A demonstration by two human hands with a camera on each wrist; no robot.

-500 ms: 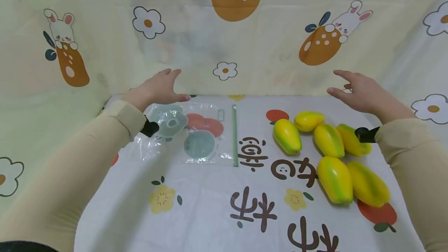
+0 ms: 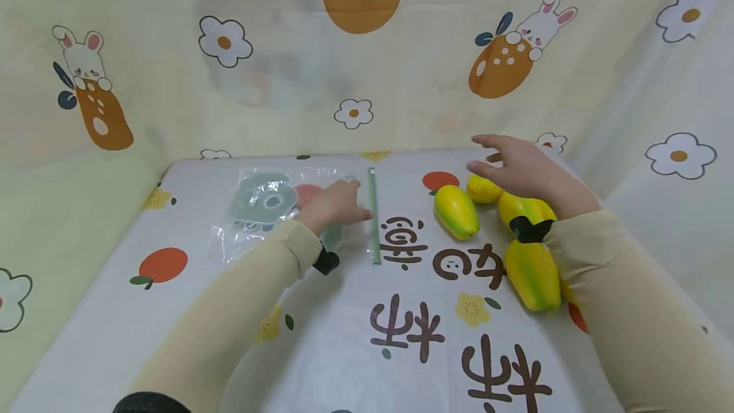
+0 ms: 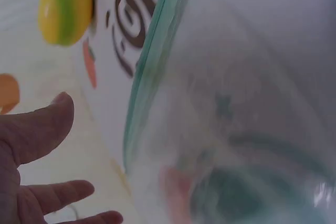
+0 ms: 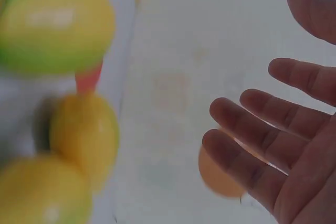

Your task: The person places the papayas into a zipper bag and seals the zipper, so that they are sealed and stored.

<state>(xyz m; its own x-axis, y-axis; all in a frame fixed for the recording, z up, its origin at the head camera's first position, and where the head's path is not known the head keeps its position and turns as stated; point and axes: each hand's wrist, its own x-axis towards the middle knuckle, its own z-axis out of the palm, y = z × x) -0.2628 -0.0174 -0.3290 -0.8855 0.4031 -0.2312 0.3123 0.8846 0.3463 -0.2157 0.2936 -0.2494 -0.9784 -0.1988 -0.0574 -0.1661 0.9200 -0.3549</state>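
My left hand [image 2: 335, 204] is over a clear zip bag [image 2: 223, 241], fingers spread, holding nothing. In the left wrist view its thumb and fingers are apart beside the bag's green zip strip [image 3: 149, 72]. Printed teal and red shapes show on or through the bag, partly hidden by the hand. My right hand [image 2: 527, 167] hovers with straight, spread fingers behind several yellow-green, mango-like fruits [image 2: 455, 212]. Nothing is in its palm in the right wrist view, where the fruits [image 4: 84, 135] lie off to the left. The right forearm covers some of the fruits.
A white printed cloth [image 2: 189, 324] with dark lettering, flowers and red fruit pictures covers the table. Behind it rises a cream curtain [image 2: 275, 107] with rabbit and flower prints. The fruits sit close together on the right side.
My left hand has moved right and down in the head view, from behind the bag to over it. My right hand has shifted left and slightly down. Both remain empty.
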